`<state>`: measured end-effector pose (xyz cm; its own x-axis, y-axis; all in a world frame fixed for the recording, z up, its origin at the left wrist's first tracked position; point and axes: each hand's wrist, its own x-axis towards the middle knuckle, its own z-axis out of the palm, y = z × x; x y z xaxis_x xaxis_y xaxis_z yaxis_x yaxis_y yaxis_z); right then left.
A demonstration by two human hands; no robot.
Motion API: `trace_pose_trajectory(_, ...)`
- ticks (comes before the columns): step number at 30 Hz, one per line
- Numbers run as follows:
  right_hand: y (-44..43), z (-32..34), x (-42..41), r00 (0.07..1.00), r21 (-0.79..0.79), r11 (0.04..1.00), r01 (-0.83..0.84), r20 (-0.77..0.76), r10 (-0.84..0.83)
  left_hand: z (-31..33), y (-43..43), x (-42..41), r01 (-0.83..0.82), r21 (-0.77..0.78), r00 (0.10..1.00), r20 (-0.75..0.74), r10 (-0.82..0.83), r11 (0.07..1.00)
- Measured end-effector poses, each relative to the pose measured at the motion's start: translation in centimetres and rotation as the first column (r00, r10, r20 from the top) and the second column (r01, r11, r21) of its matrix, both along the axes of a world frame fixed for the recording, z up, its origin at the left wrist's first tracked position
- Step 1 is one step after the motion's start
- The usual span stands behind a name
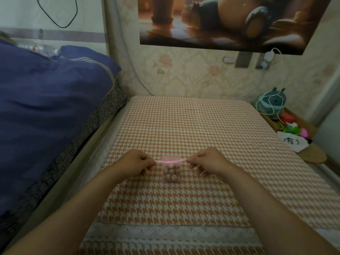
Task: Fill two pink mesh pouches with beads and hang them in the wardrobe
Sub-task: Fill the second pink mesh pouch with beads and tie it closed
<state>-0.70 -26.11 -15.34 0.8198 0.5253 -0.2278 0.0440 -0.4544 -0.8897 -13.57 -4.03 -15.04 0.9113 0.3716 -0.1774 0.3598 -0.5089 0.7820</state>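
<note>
Pink mesh pouch (171,170) bulges with tan beads (171,173); left hand (136,162) and right hand (207,161) each pinch a taut drawstring (158,161) end.

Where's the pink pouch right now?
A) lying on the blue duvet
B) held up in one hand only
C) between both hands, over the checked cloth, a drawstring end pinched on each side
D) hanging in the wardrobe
C: the pink pouch, full of beads, sits over the checked cloth, with the left hand and right hand each pinching a drawstring end and pulling outward.
</note>
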Motion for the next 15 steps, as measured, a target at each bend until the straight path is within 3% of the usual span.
trace_pose_trajectory(4,0.5,-0.2,-0.2,0.989,0.063,0.994,0.086,-0.128,-0.078,0.3,-0.8,0.4,-0.176,-0.254,0.982,0.025,0.188,0.951)
trace_pose_trajectory(7,0.7,-0.1,-0.4,0.980,0.088,0.990,0.106,-0.175,-0.089,0.4,-1.3,0.5,-0.193,-0.428,0.975,0.016,0.221,0.883)
trace_pose_trajectory(10,0.9,0.0,-0.7,0.993,0.072,0.990,0.120,-0.032,-0.118,0.4,-1.8,0.5,-0.135,-0.389,0.989,0.007,0.150,0.911)
trace_pose_trajectory(12,1.0,-0.1,-1.0,0.985,0.064,0.993,0.102,0.132,-0.110,0.4,-2.2,0.6,-0.098,-0.315,0.993,0.031,0.114,0.944)
trace_pose_trajectory(15,1.7,-0.3,-1.4,0.966,0.094,0.995,0.026,0.254,-0.049,0.1,-2.6,0.8,-0.068,-0.160,0.990,0.113,0.087,0.985)
